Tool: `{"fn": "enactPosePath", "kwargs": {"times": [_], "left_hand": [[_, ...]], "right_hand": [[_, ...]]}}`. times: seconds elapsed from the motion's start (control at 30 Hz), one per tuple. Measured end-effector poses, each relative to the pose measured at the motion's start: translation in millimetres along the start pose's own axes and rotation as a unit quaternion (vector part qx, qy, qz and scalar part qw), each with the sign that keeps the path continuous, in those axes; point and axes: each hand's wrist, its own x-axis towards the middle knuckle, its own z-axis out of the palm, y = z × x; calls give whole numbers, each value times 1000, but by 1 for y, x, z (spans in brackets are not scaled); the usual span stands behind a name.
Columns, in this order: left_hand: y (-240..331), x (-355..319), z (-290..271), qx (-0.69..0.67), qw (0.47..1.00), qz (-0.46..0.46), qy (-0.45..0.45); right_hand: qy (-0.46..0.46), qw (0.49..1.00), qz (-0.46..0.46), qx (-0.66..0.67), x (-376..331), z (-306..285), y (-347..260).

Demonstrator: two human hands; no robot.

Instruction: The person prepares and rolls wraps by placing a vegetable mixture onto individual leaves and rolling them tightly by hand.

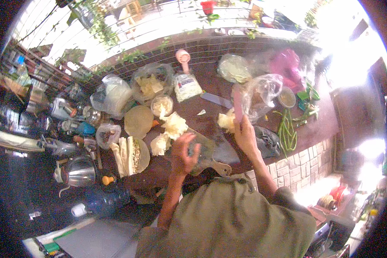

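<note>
My left hand (184, 151) hovers with fingers curled apart over a wooden cutting board (210, 157) on the dark counter, just below pale torn cabbage pieces (173, 124). My right hand (244, 131) grips a pinkish knife-like tool (237, 103), held upright beside another pale cabbage chunk (225, 120) and a crumpled clear plastic bag (262, 92). Whether the left hand holds anything is hard to tell.
Clear bags of food (152, 84), a round flat bread (138, 121), a folded wrap (131, 155), green beans (287, 129), a grey cloth (267, 141), a metal kettle (77, 172), jars and bottles at left, a brick ledge at right.
</note>
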Motion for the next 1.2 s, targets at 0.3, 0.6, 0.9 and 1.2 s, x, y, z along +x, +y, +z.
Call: {"fn": "enactPosePath", "kwargs": {"times": [0.3, 0.6, 0.9, 1.2], "left_hand": [[25, 97, 137, -18, 981, 45, -187], [65, 87, 82, -307, 950, -6, -65], [110, 94, 5, -136, 948, 289, -14], [119, 97, -20, -162, 979, 124, -12]], "right_hand": [[68, 978, 137, 141, -22, -15, 33], [105, 946, 105, 287, -15, 8, 39], [-152, 696, 96, 695, -14, -17, -29], [-188, 749, 21, 635, -21, -6, -26]]}}
